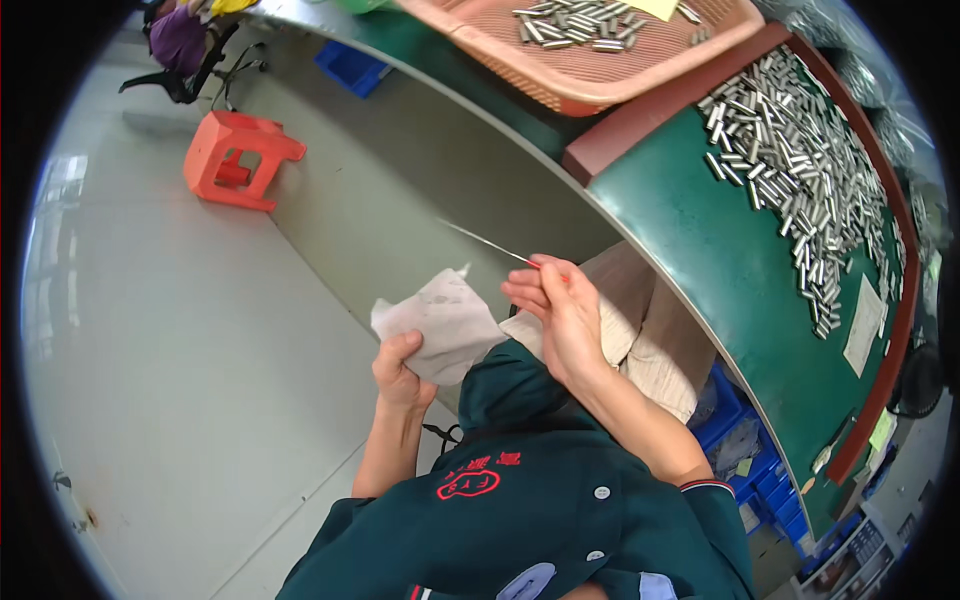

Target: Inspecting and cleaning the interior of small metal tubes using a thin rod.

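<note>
Head view: crumpled cloth [440,322], thin metal rod [487,243].

The crumpled grey cloth [440,322] hides the left hand's [402,372] fingertips, the thin metal rod's [487,244] red end vanishes inside the right hand's [562,312] grip, and the pink plastic basket [600,75] is cut off by the top edge.
</note>
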